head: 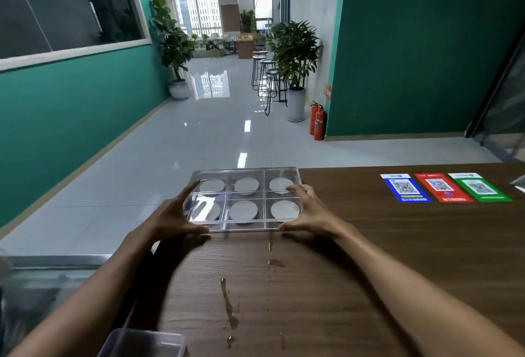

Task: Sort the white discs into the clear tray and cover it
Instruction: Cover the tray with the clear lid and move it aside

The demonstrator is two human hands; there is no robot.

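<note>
A clear tray (pixel 245 172) with several square compartments sits at the far left corner of the brown wooden table (pixel 369 257), partly overhanging the edge. Each compartment holds one white disc, such as the near right disc (pixel 285 210) and the far middle disc (pixel 246 185). A clear cover seems to lie over the tray. My left hand (pixel 173 219) grips the tray's left side and near left corner. My right hand (pixel 308 210) grips its right side and near right corner.
A clear plastic box (pixel 143 342) stands at the table's near left edge. Liquid streaks (pixel 227 304) run across the wood in front of the tray. Three QR-code stickers (pixel 443 187) lie at the far right. Beyond the table is a tiled corridor with stools and potted plants.
</note>
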